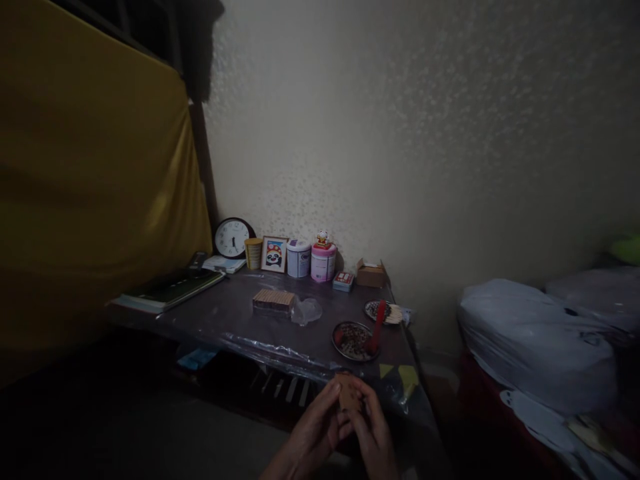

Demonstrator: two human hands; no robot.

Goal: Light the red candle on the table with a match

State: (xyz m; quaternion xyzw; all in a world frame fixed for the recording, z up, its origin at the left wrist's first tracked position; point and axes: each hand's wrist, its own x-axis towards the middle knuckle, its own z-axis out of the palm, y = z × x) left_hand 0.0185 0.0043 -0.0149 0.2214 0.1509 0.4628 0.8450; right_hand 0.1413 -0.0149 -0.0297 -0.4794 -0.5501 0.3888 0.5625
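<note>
Two bare hands meet at the near edge of a dark tabletop [220, 320], towards its near right corner. Between them is a small brown card piece [349, 395]: the left hand [320, 417] pinches one side, and the right hand [371, 420] closes around the other, fingers curled narrowly.

The piece looks thin, so a hard squeeze could crease it; a loosened grip could let it drop past the near edge. Just beyond the hands, a forward sweep could knock the red tool [377, 327] leaning out of a round, shiny-rimmed dish [345, 353], tipping its dark and pale bits across the top. The clear plastic film over the table is wrinkled and glossy, and loose things might slide if it is tugged.

Near the right edge, a second round dish [371, 308] has pale, slim sticks [395, 314] at its side. Yellow paper triangles [408, 376] lie by the near right corner. Mid-table stands a tight, straight row of flat brown pieces [273, 301], just beside a translucent, rounded plastic container [307, 311]. Smooth cylindrical tubs [299, 259] line the far edge.
</note>
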